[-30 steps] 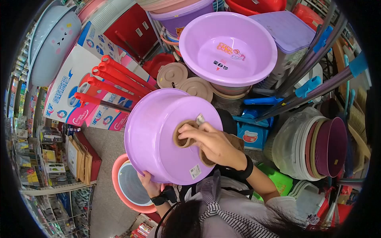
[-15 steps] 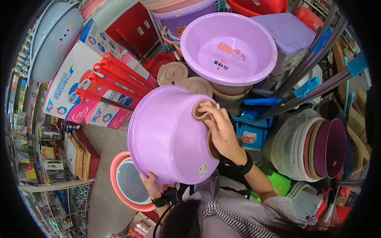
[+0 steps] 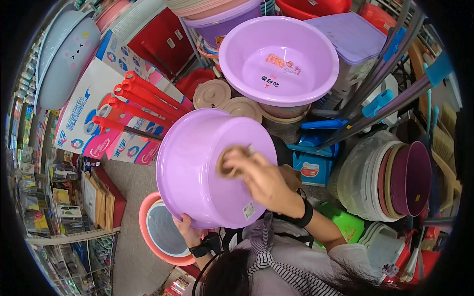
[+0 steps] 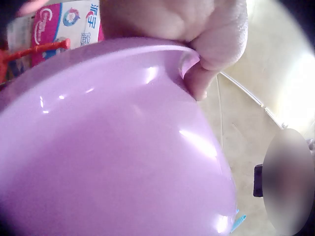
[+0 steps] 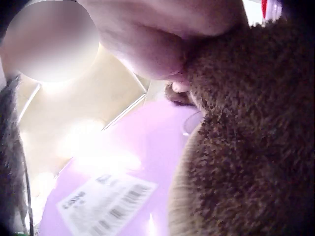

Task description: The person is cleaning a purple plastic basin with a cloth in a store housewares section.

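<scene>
A light purple plastic basin (image 3: pixel 192 167) is held on its side in front of the person, its flat underside with a white barcode label facing up and right. My left hand (image 3: pixel 185 230) grips its rim at the lower left; in the left wrist view the fingers (image 4: pixel 199 83) fold over that rim. On the underside, my right hand (image 3: pixel 274 190) holds a bunched brown cloth (image 5: pixel 251 132), blurred by motion in the head view. Close up, the cloth is fuzzy with a paler ribbed edge, and it hides part of the right fingers.
Another purple basin (image 3: pixel 281 93) stands ahead, on stacked tubs. Red-handled poles (image 3: pixel 148 93) lean beside cartons (image 3: pixel 84 113) at left. Blue-clipped poles (image 3: pixel 380 103) rise at right near nested buckets (image 3: pixel 412 182). A pink basin (image 3: pixel 144 217) sits on the floor below the left arm.
The right hand with the cloth went toward the far right edge of the underside, then back to its middle. The basin tipped away slightly and returned, while the left hand kept its grip.
</scene>
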`<control>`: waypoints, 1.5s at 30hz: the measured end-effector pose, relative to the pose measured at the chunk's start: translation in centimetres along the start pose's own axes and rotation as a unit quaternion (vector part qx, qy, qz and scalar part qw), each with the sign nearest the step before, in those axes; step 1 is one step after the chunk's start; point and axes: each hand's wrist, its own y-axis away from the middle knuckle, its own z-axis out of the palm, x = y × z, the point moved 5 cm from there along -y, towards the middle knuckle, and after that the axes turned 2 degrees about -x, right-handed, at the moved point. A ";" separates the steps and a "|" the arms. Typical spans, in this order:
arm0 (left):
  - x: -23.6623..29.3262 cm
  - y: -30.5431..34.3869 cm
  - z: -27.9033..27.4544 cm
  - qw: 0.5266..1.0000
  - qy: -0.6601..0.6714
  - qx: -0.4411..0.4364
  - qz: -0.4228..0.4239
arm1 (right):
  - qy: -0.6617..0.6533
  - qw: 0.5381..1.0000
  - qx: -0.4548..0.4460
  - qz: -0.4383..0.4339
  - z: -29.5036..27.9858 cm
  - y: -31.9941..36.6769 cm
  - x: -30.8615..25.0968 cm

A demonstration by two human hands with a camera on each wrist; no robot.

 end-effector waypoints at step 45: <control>0.1 -0.7 0.3 0.999 0.013 -0.033 -0.002 | 0.006 0.980 0.164 0.110 -2.8 -1.6 3.9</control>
